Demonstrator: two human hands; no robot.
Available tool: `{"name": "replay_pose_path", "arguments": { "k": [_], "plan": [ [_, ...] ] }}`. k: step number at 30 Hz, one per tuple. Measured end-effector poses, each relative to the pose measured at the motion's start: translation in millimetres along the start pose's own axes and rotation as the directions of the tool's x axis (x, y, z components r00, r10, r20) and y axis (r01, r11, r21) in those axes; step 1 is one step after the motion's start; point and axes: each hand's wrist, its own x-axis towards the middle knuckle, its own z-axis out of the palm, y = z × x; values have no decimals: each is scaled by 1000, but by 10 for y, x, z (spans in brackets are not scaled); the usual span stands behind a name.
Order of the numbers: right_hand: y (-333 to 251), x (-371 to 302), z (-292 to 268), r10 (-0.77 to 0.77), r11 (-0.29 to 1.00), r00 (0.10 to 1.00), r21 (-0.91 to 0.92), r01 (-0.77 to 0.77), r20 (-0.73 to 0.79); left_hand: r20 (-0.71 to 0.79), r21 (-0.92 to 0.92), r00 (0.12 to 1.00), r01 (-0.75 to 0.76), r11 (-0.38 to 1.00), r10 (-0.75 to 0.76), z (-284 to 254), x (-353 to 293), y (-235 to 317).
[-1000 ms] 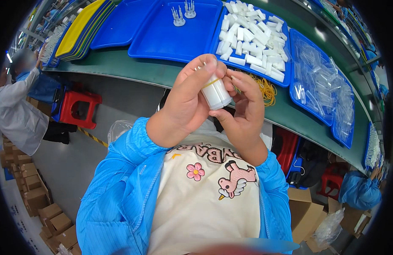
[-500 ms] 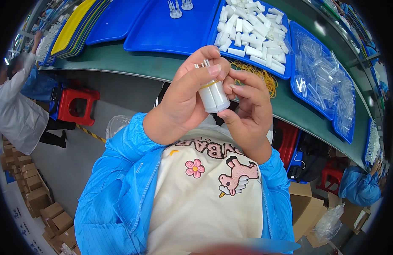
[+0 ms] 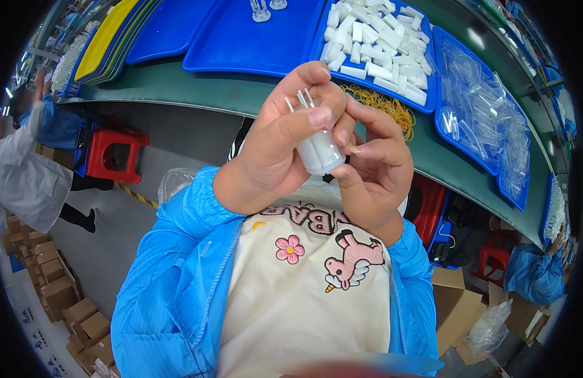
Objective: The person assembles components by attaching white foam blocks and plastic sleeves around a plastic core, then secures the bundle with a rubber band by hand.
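Left hand — clamped on white pronged cylinder; yellow rubber band now unseen, binding unconfirmed. Right hand — alongside, grip unclear.

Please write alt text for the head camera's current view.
A left hand holds a white cylindrical piece with thin prongs, the right hand close beside it. Beyond, on a green table, a blue tray holds white blocks.

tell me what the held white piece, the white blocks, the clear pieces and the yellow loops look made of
Held white piece: probably plastic, smooth and slightly translucent, with a soft sheen.
White blocks: fairly matte, without sharp glints; foam or plastic, can't tell.
Clear pieces: likely glossy plastic, see-through with bright glints.
Yellow loops: perhaps rubber, thin and loosely curled; finish unclear.
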Motion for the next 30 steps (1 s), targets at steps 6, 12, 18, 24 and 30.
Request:
{"name": "replay_pose_path", "arguments": {
  "k": [6,12,18,24,30],
  "plan": [
    [18,9,-30,-3,1000,999,0,3,35,-4,-23,1000,-13,1000,13,-15,-15,-6],
    [23,-64,8,96,988,995,121,-92,-30,44,-22,990,-134,991,135,-45,7,40],
    [27,-55,12,67,978,998,-195,-68,-11,117,262,955,-295,919,273,-81,-25,-16],
    [47,38,-24,-212,801,977,-576,167,-12,-134,231,976,-139,963,173,49,-51,-70],
    [33,0,-29,-158,853,986,-495,166,57,-153,136,983,-77,988,97,-68,-27,-48]
  ]
}}
